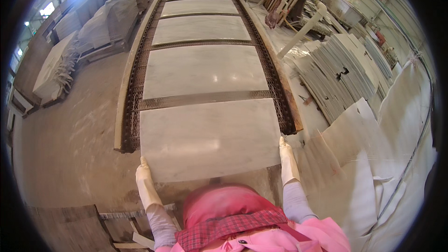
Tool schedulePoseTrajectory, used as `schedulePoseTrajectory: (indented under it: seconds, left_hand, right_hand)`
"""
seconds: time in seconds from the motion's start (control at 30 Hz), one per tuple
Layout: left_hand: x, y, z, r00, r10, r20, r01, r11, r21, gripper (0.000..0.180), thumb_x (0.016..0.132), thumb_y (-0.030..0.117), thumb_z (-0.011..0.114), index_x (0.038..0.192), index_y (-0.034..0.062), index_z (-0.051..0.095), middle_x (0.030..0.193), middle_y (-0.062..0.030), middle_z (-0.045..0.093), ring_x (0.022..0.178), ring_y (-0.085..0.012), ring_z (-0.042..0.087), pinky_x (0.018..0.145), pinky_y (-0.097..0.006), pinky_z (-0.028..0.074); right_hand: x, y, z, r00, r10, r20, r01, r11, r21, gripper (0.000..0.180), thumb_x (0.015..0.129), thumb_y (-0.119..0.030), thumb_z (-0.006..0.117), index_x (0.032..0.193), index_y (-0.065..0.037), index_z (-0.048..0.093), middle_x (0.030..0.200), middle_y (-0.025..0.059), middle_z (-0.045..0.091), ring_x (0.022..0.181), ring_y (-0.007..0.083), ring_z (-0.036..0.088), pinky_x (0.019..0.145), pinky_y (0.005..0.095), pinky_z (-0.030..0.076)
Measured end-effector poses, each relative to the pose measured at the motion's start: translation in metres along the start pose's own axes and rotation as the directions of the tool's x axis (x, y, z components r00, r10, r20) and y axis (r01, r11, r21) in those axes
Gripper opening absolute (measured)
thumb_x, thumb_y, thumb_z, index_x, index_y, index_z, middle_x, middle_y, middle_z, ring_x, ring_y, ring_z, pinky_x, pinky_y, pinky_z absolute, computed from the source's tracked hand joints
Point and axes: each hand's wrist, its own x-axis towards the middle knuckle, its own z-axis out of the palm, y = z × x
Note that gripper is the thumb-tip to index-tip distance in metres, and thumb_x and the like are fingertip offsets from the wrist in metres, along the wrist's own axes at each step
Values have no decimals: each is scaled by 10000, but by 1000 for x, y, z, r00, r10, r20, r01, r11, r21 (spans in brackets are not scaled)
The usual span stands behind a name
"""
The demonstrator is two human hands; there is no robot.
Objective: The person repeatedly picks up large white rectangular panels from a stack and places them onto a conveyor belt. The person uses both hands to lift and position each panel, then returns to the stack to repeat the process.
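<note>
A pale grey-white polished stone slab [212,135] lies level before me at the near end of a conveyor, its near edge jutting past the belt toward my body. My left hand [143,172], in a cream glove, grips the slab's left edge near its front corner, thumb on top. On the opposite edge, my right hand [287,156], gloved alike, holds the slab near its right front corner. The fingers of both hands are largely hidden beneath the stone. Just beyond, with a strip of belt between, rests a second slab [205,71].
The dark mesh conveyor belt [133,102] runs away from me between raised side rails, carrying several more slabs in a row. Stacked thin sheets [336,72] and draped white sheeting [354,144] stand on the right. Wrapped stacks [109,18] line the left, and wooden boards [70,226] lie low at front left.
</note>
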Motion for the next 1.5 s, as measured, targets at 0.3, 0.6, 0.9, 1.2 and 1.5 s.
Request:
schedulePoseTrajectory:
  seconds: [0.3, 0.6, 0.9, 1.2, 1.5]
  left_hand:
    - [-21, 20, -7, 1000, 20, -8, -19, 985, 173, 789, 904, 648, 226, 1060, 0, 647, 1081, -262, 604, 1081, -387, 554, 917, -454, 424]
    - [-38, 44, -23, 999, -28, 43, 19, 978, 208, 782, 908, 634, 180, 1142, 26, 614, 1189, -237, 560, 1161, -363, 507, 983, -453, 381]
    - [-38, 49, -26, 992, -83, 98, 64, 981, 184, 771, 917, 619, 170, 1202, 28, 576, 1250, -220, 528, 1201, -343, 479, 1007, -441, 366]
    - [-19, 39, -12, 998, -48, 39, 40, 981, 190, 776, 905, 646, 215, 1121, 24, 625, 1077, -217, 630, 926, -341, 643, 852, -435, 473]
    - [-34, 61, -26, 983, -94, 155, 69, 985, 159, 747, 917, 607, 187, 1230, 40, 559, 1288, -198, 508, 1233, -325, 456, 1031, -429, 343]
  right_hand:
    - [23, 20, 3, 1000, 5, 5, -5, 1000, 1, 730, 892, -610, 418, 1145, 50, 599, 1098, 143, 642, 1033, 234, 586, 895, 342, 441]
    - [20, 8, 5, 997, -67, 26, 66, 996, 59, 789, 897, -636, 345, 1152, 73, 578, 1166, 205, 605, 1128, 316, 548, 954, 360, 405]
    - [22, -1, 4, 1000, -15, 5, 15, 998, -53, 801, 890, -650, 351, 1180, 67, 562, 1183, 191, 597, 1124, 293, 543, 952, 358, 405]
    - [45, 14, 10, 999, -44, -17, 43, 997, -71, 816, 882, -658, 363, 1189, 73, 556, 1181, 179, 600, 1102, 273, 551, 944, 350, 409]
    - [51, 8, 7, 998, -65, -6, 64, 995, -78, 823, 875, -666, 368, 1171, 75, 567, 1155, 184, 614, 1101, 270, 551, 945, 337, 402]
